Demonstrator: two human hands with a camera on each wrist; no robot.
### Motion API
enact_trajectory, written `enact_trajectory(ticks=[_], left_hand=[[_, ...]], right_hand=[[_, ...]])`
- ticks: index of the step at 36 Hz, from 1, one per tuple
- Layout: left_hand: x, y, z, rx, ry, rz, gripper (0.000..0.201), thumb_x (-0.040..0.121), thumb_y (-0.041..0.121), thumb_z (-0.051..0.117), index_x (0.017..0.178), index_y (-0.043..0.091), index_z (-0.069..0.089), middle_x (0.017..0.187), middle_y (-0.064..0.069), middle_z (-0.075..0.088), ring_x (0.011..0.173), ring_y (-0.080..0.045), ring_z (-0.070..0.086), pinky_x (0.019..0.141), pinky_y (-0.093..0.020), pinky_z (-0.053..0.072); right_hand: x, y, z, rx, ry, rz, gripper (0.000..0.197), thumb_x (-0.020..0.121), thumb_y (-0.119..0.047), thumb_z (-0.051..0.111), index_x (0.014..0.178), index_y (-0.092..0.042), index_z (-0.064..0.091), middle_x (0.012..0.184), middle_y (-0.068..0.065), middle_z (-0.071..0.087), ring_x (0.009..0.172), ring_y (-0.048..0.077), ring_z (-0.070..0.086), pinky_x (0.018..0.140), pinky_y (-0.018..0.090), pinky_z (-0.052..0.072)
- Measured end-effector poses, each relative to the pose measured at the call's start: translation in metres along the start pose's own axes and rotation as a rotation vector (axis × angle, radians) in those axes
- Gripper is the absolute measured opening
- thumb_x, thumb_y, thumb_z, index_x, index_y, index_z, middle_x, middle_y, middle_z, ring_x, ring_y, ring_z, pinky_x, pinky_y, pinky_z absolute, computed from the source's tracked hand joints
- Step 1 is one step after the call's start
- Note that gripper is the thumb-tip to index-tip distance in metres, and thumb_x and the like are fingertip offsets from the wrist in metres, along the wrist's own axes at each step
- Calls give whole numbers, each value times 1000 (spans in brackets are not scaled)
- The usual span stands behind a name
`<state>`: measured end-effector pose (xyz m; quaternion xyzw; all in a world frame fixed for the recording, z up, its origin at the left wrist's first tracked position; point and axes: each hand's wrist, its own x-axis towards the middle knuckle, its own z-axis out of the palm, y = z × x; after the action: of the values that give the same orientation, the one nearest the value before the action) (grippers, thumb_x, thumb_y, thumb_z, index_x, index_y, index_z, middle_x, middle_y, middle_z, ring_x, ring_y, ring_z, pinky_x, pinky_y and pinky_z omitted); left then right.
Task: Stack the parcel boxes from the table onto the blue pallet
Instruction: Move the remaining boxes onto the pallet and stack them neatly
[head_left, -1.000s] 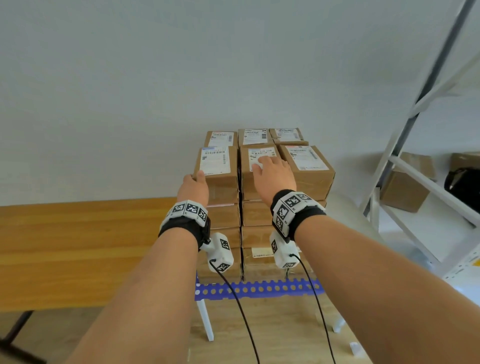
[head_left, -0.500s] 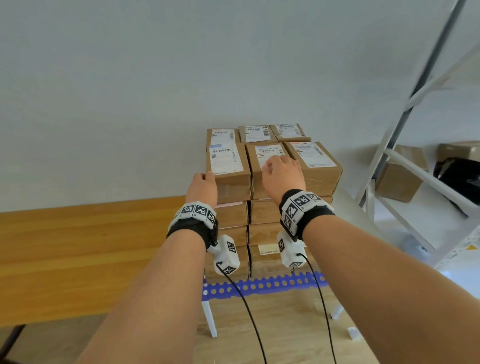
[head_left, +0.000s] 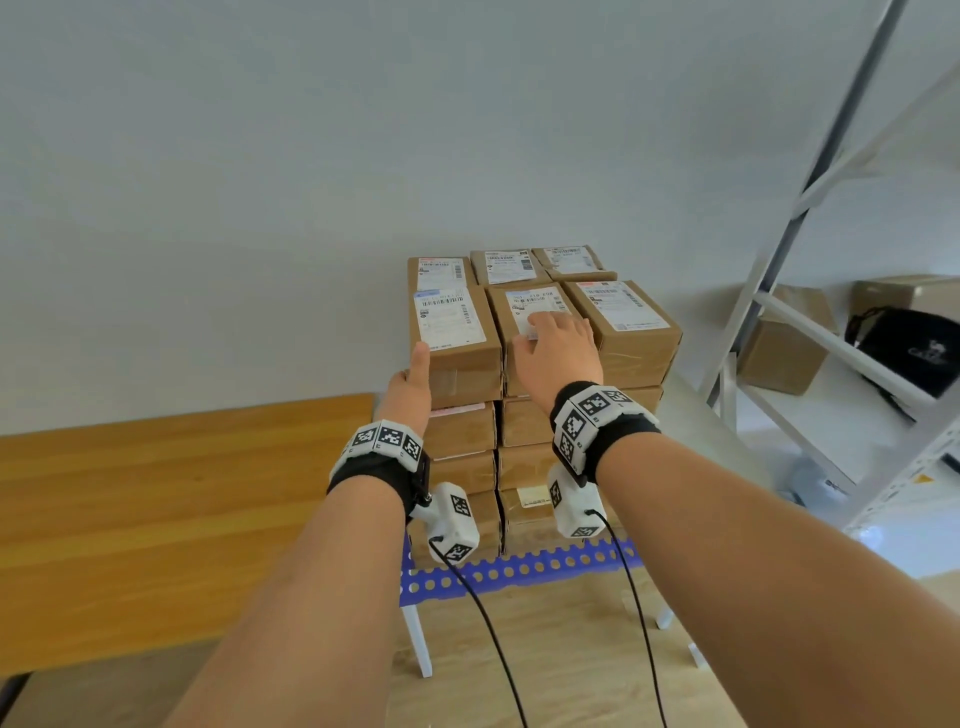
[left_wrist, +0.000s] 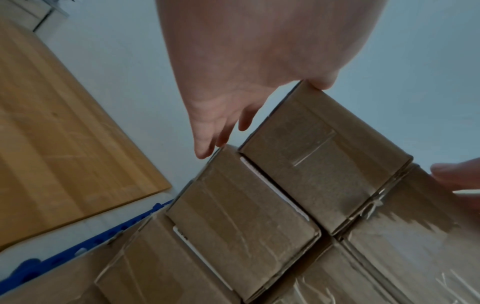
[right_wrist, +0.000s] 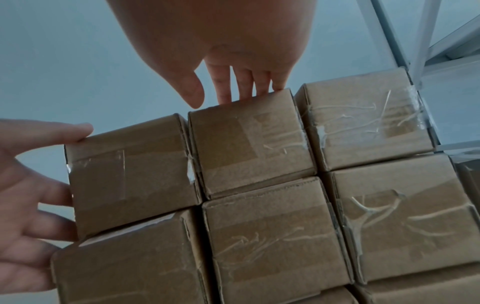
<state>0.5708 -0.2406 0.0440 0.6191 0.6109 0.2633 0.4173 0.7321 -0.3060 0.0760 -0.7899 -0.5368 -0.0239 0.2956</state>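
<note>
Brown parcel boxes with white labels stand stacked several layers high on the blue pallet (head_left: 519, 569). My left hand (head_left: 410, 384) touches the left side of the top front-left box (head_left: 452, 332), thumb on its top edge and fingers straight along its side. My right hand (head_left: 556, 353) lies flat on top of the top front-middle box (head_left: 524, 306). The left wrist view shows the left hand (left_wrist: 233, 82) beside that box (left_wrist: 324, 160). In the right wrist view the right hand (right_wrist: 228, 61) has its straight fingers on the middle box (right_wrist: 249, 148), and the left hand (right_wrist: 26, 195) presses the left box (right_wrist: 130, 174).
A wooden table (head_left: 156, 493) stands to the left of the pallet, against a pale wall. A white metal shelf rack (head_left: 779, 312) at the right holds more cardboard boxes (head_left: 779, 358) and a black bag (head_left: 909, 348). Wooden floor lies in front of the pallet.
Both hands have stayed on the top front boxes. The left thumb now sits higher, on the top edge of the left box. The view has shifted slightly.
</note>
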Motion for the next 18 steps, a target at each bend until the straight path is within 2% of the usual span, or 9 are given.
enact_trajectory(ticks=[2, 5, 7, 10, 13, 14, 15, 16, 18], left_hand=[[-2, 1, 1, -9, -30, 4, 89, 88, 75, 3, 142, 16, 42, 119, -11, 55, 100, -25, 50, 70, -25, 36], [-2, 1, 0, -34, -52, 1, 100, 76, 87, 1, 145, 25, 37, 126, -9, 53, 98, -24, 54, 76, -29, 36], [3, -1, 0, -31, -49, -6, 108, 70, 91, -1, 144, 24, 39, 127, -9, 55, 88, -19, 48, 70, -26, 32], [4, -1, 1, -13, -51, -21, 108, 71, 90, 0, 143, 20, 40, 132, -10, 54, 90, -21, 49, 66, -25, 31], [5, -2, 1, -32, -56, -27, 113, 67, 92, 0, 144, 20, 39, 101, 0, 55, 67, -8, 42, 57, -22, 25], [4, -1, 1, -44, -58, -35, 116, 62, 95, 0, 144, 23, 39, 93, 2, 53, 66, -8, 41, 57, -23, 27], [2, -1, 0, -62, -64, -62, 117, 59, 98, 2, 145, 26, 37, 98, 1, 56, 73, -13, 47, 64, -25, 34], [0, 0, -1, -81, -74, -77, 117, 58, 99, 5, 146, 29, 34, 115, -3, 58, 88, -20, 54, 75, -30, 40], [-5, 0, -2, -116, -93, -114, 118, 53, 102, 11, 149, 34, 28, 144, -7, 44, 119, -31, 51, 97, -42, 39]], right_hand=[[-1, 1, 2, -32, 6, -4, 41, 100, -32, 40, 136, -14, 50, 142, 7, 47, 139, 24, 32, 122, 39, 8], [-2, 1, 3, -51, 9, -4, 42, 100, -33, 39, 136, -14, 50, 143, 7, 46, 140, 24, 30, 122, 40, 8], [-1, 1, 4, -54, 13, -4, 42, 100, -33, 40, 137, -14, 49, 144, 7, 46, 140, 25, 30, 122, 40, 8], [-1, 3, 5, -49, 18, 0, 43, 100, -34, 40, 137, -14, 48, 144, 8, 46, 141, 25, 30, 122, 41, 8], [-1, 4, 5, -55, 14, 1, 44, 100, -34, 40, 138, -13, 48, 145, 8, 45, 142, 25, 29, 122, 40, 6], [-1, 3, 5, -58, 12, 0, 44, 100, -35, 39, 138, -14, 48, 145, 8, 45, 142, 25, 28, 122, 40, 6], [-1, 3, 6, -60, 9, 0, 44, 100, -35, 39, 138, -14, 48, 145, 7, 45, 142, 25, 28, 122, 40, 6], [-1, 2, 6, -60, 7, 1, 45, 100, -35, 39, 138, -14, 48, 146, 7, 45, 142, 25, 28, 122, 40, 6], [0, 2, 5, -59, 6, 3, 45, 100, -36, 39, 138, -14, 48, 145, 7, 45, 142, 25, 28, 122, 40, 6]])
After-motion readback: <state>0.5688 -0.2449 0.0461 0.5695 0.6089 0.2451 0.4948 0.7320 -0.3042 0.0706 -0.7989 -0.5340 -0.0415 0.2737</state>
